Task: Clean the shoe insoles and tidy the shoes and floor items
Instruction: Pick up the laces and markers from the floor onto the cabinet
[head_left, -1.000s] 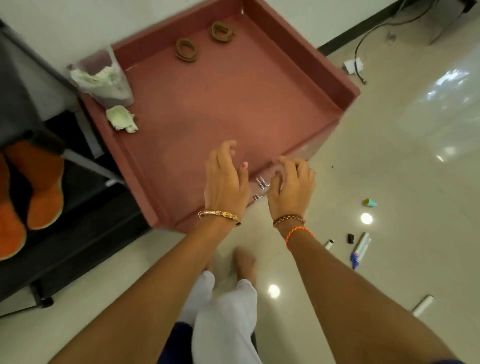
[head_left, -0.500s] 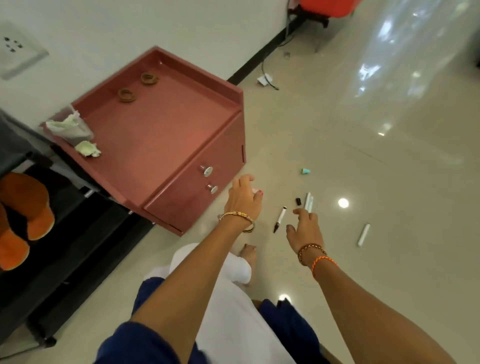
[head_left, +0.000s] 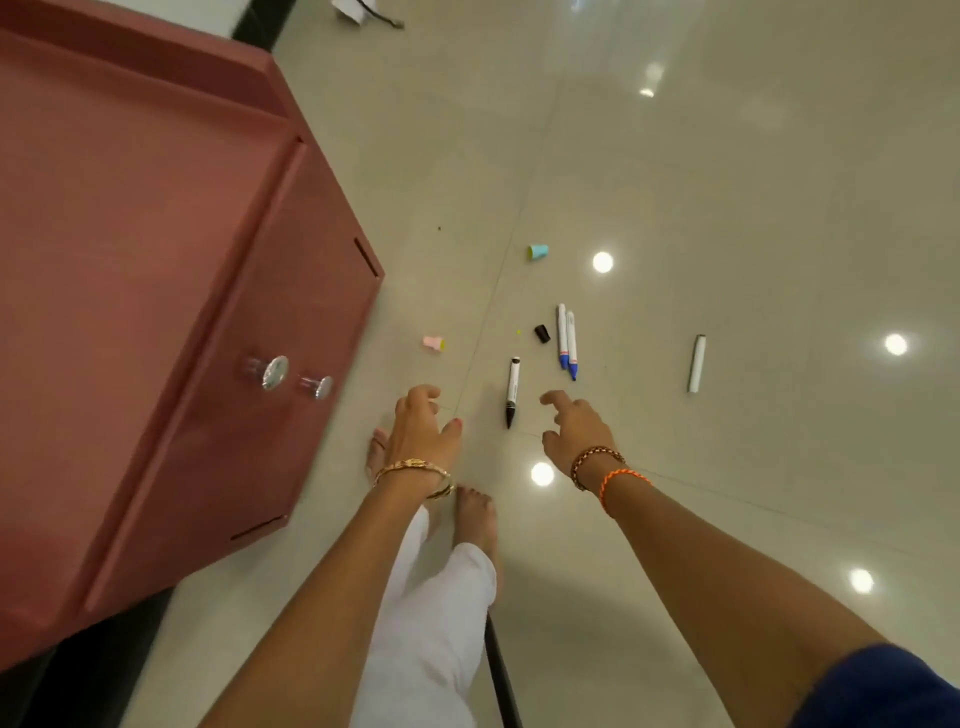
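Note:
Marker pens and caps lie scattered on the glossy tiled floor. A black-tipped marker (head_left: 512, 391) lies just ahead, between my two hands. Two blue-capped markers (head_left: 567, 342) lie side by side beyond it, with a black cap (head_left: 542, 333) beside them. A white marker (head_left: 695, 363) lies alone to the right. A teal cap (head_left: 537, 252) and a pink cap (head_left: 432, 343) sit farther off. My left hand (head_left: 422, 428) hangs over the floor with fingers loosely curled, holding nothing. My right hand (head_left: 575, 425) reaches forward, fingers relaxed, a little short of the black-tipped marker.
A red cabinet (head_left: 156, 312) with two silver knobs (head_left: 267, 371) fills the left side, its corner close to my left hand. My bare feet (head_left: 472, 514) stand below my hands. A white paper and a cable (head_left: 363, 13) lie at the far top.
I have turned from the cabinet top toward the floor. Both hands left the cabinet's edge and lowered toward the markers, which now appear nearer and larger.

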